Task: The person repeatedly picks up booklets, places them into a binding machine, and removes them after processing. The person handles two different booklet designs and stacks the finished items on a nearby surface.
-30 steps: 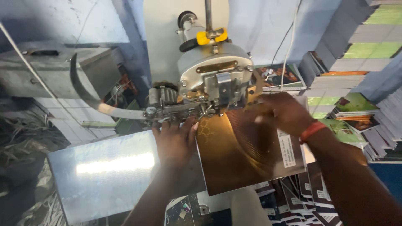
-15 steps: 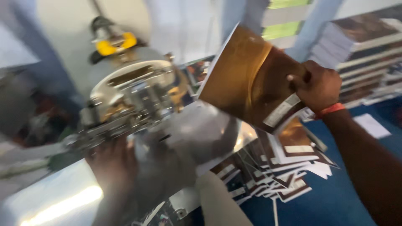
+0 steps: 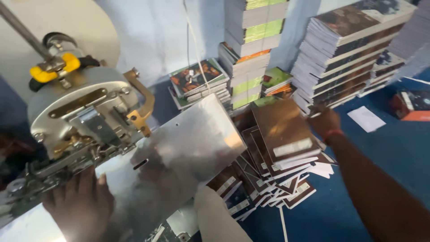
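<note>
The right hand (image 3: 324, 121) reaches far out and pinches the far edge of a brown booklet (image 3: 282, 127), which lies on top of a fanned pile of booklets (image 3: 264, 179). The left hand (image 3: 83, 204) lies spread flat on the shiny metal plate (image 3: 179, 152), just below the stitching machine (image 3: 85, 112).

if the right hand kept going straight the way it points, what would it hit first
Probably the tall stack of booklets against the wall: the right hand reaches up and away over the brown booklet toward its base. Depth is unclear.
</note>
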